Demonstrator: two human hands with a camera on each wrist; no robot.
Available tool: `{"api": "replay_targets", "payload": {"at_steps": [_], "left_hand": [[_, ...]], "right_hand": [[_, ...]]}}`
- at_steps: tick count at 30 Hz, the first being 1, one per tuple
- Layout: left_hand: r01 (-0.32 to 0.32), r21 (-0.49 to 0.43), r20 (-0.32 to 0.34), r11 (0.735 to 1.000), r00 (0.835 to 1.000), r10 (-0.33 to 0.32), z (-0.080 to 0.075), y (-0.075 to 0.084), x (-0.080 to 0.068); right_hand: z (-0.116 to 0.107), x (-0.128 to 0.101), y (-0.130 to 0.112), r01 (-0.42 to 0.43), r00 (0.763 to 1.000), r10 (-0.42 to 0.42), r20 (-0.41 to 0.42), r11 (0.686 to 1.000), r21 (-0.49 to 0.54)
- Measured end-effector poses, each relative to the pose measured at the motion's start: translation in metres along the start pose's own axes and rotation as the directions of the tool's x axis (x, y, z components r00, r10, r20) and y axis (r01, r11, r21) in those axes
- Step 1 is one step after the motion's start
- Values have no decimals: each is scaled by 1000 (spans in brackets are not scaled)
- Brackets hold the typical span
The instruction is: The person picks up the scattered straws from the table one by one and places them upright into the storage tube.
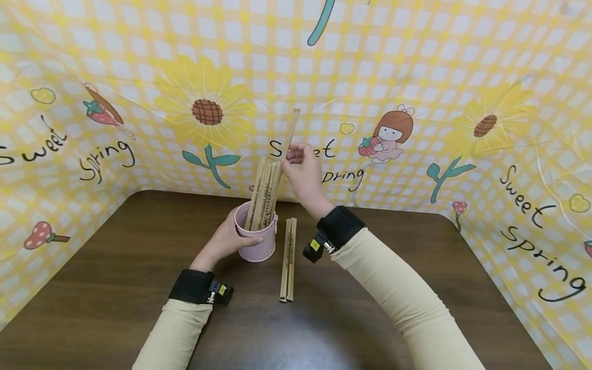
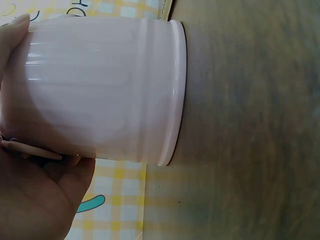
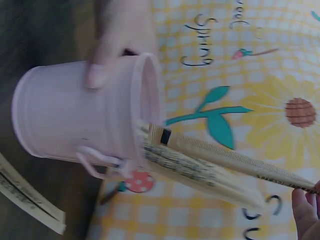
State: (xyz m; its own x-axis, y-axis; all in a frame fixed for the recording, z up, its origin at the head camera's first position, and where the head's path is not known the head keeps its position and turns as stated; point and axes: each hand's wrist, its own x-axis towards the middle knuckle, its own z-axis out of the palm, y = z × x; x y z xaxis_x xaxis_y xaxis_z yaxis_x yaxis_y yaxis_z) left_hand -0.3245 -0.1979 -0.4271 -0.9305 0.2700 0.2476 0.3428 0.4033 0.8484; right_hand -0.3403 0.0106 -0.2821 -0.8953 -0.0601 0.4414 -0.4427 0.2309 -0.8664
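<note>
A small pink bucket (image 1: 257, 252) stands upright on the table, with several slim paper-wrapped chopstick packets (image 1: 263, 195) leaning out of its mouth. My left hand (image 1: 226, 239) grips the bucket from the left, its thumb across the near side below the rim. Above the bucket, my right hand (image 1: 302, 172) pinches one more chopstick packet (image 3: 225, 157) between thumb and fingers. That packet slants, its lower end at the bucket's mouth in the right wrist view; whether it is inside the rim I cannot tell. Dark print marks the brown wrappers.
Two more wrapped packets (image 1: 288, 262) lie side by side on the dark wooden table (image 1: 139, 288), right of the bucket. A yellow checked cloth (image 1: 296, 67) with flowers and lettering hangs behind and along both sides. A small handle (image 3: 97, 162) hangs on the bucket's side.
</note>
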Motion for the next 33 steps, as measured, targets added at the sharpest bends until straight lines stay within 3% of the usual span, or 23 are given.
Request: {"api": "replay_targets", "payload": {"at_steps": [5, 13, 18, 33], "left_hand": [[7, -8, -10, 1000, 1000, -8, 0, 1, 0], [7, -14, -9, 1000, 1000, -7, 0, 1, 0], [23, -2, -13, 1000, 1000, -23, 0, 0, -1], [-11, 2, -17, 1000, 1000, 11, 1, 1, 1]], "right_hand": [[14, -9, 20, 12, 1000, -11, 14, 998, -66], [26, -18, 47, -52, 997, 57, 53, 994, -100], [30, -21, 57, -80, 993, 87, 77, 993, -89], [45, -30, 78, -91, 988, 108, 112, 985, -148]]}}
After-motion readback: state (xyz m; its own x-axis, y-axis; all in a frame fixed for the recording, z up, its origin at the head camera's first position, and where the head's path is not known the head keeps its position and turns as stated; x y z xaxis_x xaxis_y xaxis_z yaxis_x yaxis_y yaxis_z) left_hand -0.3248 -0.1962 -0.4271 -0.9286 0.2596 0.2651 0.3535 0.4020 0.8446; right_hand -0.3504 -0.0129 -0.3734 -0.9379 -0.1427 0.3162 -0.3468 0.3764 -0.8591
